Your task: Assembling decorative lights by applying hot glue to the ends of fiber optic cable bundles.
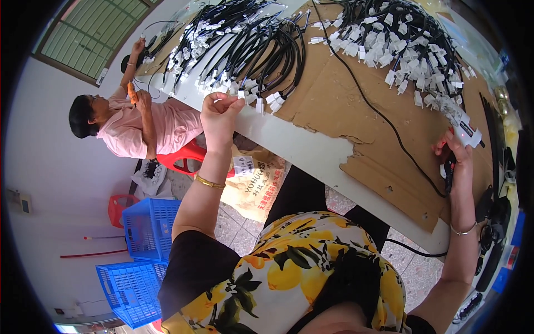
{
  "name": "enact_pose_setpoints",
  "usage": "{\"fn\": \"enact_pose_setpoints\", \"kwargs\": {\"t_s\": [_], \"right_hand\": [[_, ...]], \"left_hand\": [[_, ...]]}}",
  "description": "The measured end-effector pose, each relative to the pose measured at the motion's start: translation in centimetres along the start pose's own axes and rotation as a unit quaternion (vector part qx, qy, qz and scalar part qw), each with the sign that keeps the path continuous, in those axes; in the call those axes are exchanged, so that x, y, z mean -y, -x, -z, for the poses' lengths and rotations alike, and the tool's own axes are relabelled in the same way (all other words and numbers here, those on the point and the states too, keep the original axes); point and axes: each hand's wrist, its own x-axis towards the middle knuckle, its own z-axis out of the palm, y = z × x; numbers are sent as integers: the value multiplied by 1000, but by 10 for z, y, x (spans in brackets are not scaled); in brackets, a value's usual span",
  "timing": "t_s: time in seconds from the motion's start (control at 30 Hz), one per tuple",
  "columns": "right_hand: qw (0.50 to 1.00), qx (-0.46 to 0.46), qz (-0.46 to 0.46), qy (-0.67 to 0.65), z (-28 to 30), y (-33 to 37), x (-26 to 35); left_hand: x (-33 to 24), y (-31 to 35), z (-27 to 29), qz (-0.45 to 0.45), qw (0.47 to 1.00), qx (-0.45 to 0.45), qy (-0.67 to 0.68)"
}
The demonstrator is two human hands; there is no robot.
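My right hand (460,153) is wrapped round the handle of a glue gun (466,131) at the right of the table. It has a white body, a black handle with red on it, and a black cord from its lower end. Over the near table edge, my left hand (221,111) is closed, with thumb and fingertips together. Whatever is in them is too small to make out. Just beyond it lie white plastic connectors (260,104) on the ends of a bundle of black cables (283,61).
Another heap of black cables with white connectors (384,50) lies on cardboard (322,106) at the far right. The black cord (384,117) crosses the cardboard. At left, a person (139,122) in pink holds an orange tool (132,93). Blue crates (147,228) and a printed sack (253,192) stand below.
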Motion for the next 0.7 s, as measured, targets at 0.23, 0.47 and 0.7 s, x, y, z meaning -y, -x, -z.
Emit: {"fn": "enact_pose_setpoints", "kwargs": {"t_s": [0.23, 0.47, 0.7], "right_hand": [[1000, -4, 0, 8, -1, 1, 1], [1000, 3, -3, 7, 1, 0, 0], [1000, 1, -10, 4, 2, -2, -2]], "left_hand": [[-1, 10, -13, 16, 999, 8, -52], [-1, 12, -14, 32, 992, 0, -125], [11, 3, 9, -45, 997, -64, 7]]}}
